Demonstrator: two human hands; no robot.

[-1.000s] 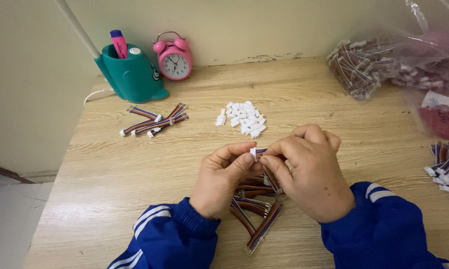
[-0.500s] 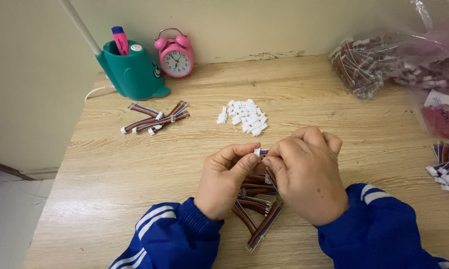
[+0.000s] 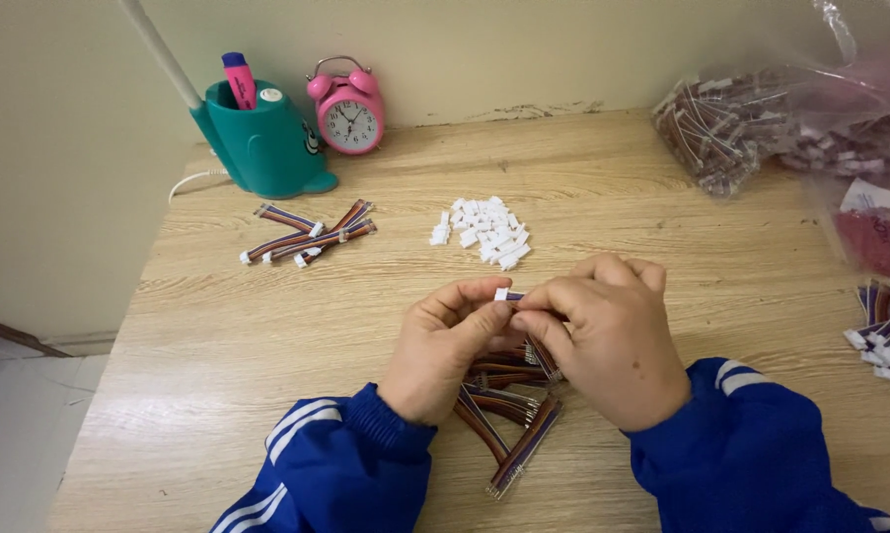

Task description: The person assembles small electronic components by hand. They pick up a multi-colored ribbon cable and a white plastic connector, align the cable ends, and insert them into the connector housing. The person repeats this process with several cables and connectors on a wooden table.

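1. The left hand (image 3: 443,347) and right hand (image 3: 603,341) are both pinching a white connector (image 3: 505,294) above the tabletop's (image 3: 218,345) near edge.
2. The connector's long axis is lying left-right; its wires (image 3: 542,355) are trailing down toward the near edge.

Small white plastic connector housing (image 3: 502,294): rectangular, held above the wooden desk, pinched betw. fingertips of both hands at centre; only its top end visible. Short multicolour ribbon-wire lead (image 3: 542,357): striped red/brown/blue, hangs down from the pinch, mostly hidden behind fingers; lower end near loose pile of same leads (image 3: 509,424) on desk.
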